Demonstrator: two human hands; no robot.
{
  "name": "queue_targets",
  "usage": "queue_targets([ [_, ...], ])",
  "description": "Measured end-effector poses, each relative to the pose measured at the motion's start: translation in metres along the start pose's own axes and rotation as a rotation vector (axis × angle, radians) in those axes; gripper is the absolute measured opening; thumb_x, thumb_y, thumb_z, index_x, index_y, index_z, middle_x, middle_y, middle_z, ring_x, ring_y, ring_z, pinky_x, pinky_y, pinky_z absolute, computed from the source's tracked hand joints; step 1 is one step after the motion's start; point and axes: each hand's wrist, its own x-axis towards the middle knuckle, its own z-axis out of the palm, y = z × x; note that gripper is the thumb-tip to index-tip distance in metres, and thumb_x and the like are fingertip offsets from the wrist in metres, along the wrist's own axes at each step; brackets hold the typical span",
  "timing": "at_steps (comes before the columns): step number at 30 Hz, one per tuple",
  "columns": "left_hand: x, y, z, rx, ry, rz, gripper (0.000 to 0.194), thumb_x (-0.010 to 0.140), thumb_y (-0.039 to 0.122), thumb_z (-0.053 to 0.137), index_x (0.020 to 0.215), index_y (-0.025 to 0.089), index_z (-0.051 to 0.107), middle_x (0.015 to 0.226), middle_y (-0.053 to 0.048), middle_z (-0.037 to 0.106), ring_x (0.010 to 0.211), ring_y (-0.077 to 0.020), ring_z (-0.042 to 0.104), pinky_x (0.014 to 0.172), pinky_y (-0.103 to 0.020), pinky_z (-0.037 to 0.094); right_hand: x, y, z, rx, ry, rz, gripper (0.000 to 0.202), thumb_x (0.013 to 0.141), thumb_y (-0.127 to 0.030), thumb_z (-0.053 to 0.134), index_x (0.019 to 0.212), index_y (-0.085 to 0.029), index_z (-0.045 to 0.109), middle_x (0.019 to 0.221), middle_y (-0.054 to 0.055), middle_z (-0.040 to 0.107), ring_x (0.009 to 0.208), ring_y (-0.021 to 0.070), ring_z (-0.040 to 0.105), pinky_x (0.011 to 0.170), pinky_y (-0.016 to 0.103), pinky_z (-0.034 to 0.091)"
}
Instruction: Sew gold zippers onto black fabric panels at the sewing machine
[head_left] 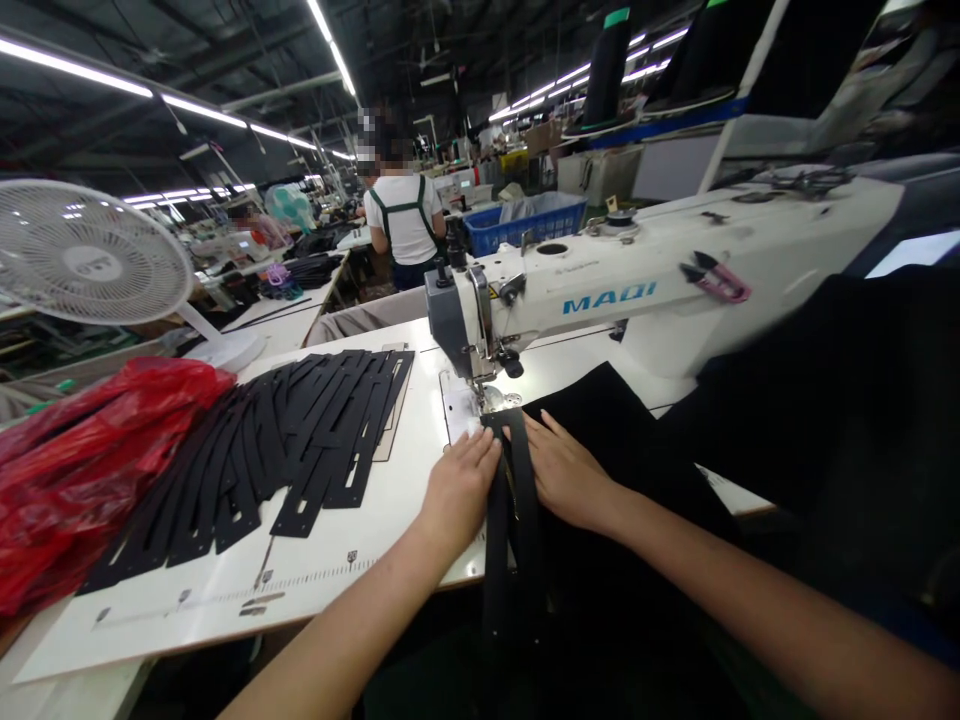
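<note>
A black slotted strip [529, 490] lies under the needle area of a white sewing machine [600, 290] and hangs over the table's front edge. My left hand [461, 485] rests on the strip's left side, fingers together and laid flat near the needle. On the right side, my right hand [566, 468] lies with fingers stretched out over the strip's edge and the large black cloth [607, 410]. A zipper-like line shows in the strip's slot. The undersides of both hands are hidden.
Many black slotted pieces [300, 430] are fanned out on the white table [330, 585], beside red plastic [97, 450]. A white fan [90, 255] stands at the left. Pink-handled snips [720, 280] sit on the machine arm. Behind, a person [405, 215] stands near a blue basket [525, 225].
</note>
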Motion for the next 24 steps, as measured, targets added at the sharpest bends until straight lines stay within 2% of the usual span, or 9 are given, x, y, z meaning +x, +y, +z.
queue_targets([
  [3, 0.009, -0.001, 0.007, 0.037, -0.091, 0.026, 0.032, 0.081, 0.001, 0.040, 0.108, 0.006, 0.058, 0.116, -0.018, 0.060, 0.111, -0.0241, 0.056, 0.098, -0.043, 0.044, 0.000, 0.000, -0.002, 0.009, 0.015, 0.003, 0.047, 0.087, -0.015, 0.034, 0.134, -0.014, 0.041, 0.137, 0.013, 0.040, 0.130, 0.0247, 0.027, 0.106, 0.048, 0.025],
  [8, 0.008, -0.010, 0.005, 0.032, -0.113, -0.018, 0.035, 0.080, -0.001, 0.038, 0.109, 0.005, 0.057, 0.120, -0.019, 0.057, 0.115, -0.0246, 0.052, 0.098, -0.045, 0.043, 0.001, -0.001, -0.002, 0.016, 0.029, 0.023, 0.045, 0.089, -0.015, 0.032, 0.133, -0.010, 0.041, 0.138, 0.014, 0.038, 0.130, 0.0240, 0.028, 0.107, 0.048, 0.023],
  [15, 0.011, -0.010, 0.007, 0.033, -0.164, -0.007, 0.034, 0.082, -0.002, 0.035, 0.108, 0.004, 0.056, 0.120, -0.020, 0.056, 0.114, -0.0245, 0.053, 0.099, -0.045, 0.042, 0.001, -0.001, -0.002, 0.045, 0.025, 0.034, 0.047, 0.089, -0.018, 0.031, 0.134, -0.011, 0.039, 0.138, 0.013, 0.039, 0.131, 0.0226, 0.027, 0.108, 0.046, 0.022],
  [19, 0.011, -0.012, 0.008, 0.057, -0.164, 0.005, 0.033, 0.084, 0.000, 0.032, 0.107, 0.004, 0.055, 0.120, -0.021, 0.057, 0.114, -0.0252, 0.052, 0.098, -0.046, 0.044, 0.003, -0.003, -0.004, 0.051, 0.040, 0.070, 0.048, 0.089, -0.017, 0.028, 0.136, -0.010, 0.035, 0.139, 0.012, 0.037, 0.130, 0.0222, 0.027, 0.108, 0.047, 0.021],
  [24, 0.009, -0.017, 0.009, 0.073, -0.107, -0.023, 0.037, 0.084, 0.001, 0.028, 0.112, 0.005, 0.052, 0.118, -0.020, 0.058, 0.112, -0.0260, 0.054, 0.094, -0.045, 0.047, 0.007, -0.003, -0.009, 0.090, 0.012, 0.071, 0.047, 0.090, -0.020, 0.033, 0.138, -0.020, 0.034, 0.139, 0.013, 0.036, 0.129, 0.0262, 0.028, 0.104, 0.051, 0.021],
])
